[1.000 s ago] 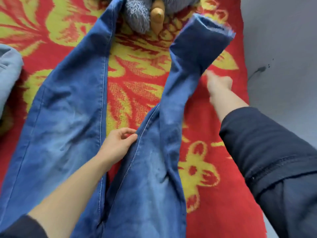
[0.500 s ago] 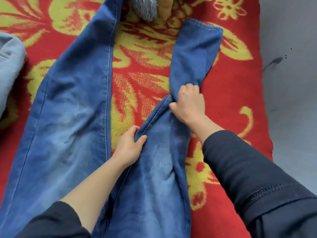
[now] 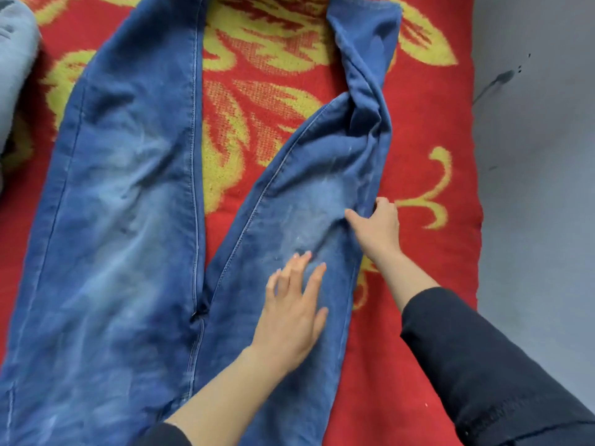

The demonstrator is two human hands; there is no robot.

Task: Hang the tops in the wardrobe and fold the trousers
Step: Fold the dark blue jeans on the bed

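A pair of blue jeans [image 3: 122, 204] lies spread flat on a red and yellow patterned blanket [image 3: 277, 101], legs pointing away from me. The right leg is creased and twisted near its upper part. My left hand [image 3: 293, 307] lies flat on the thigh of the right leg with fingers spread and straight. My right hand [image 3: 376, 226] grips the outer edge of that same leg, thumb on top of the denim and fingers curled under the seam.
A grey-blue garment [image 3: 14, 75] lies at the left edge of the blanket. A bare grey floor [image 3: 534, 188] with a dark stain runs along the blanket's right side.
My right hand has come down from the leg's knee to its outer edge. My left hand let go of the inner seam and now lies flat lower on the thigh. The view shifted nearer.
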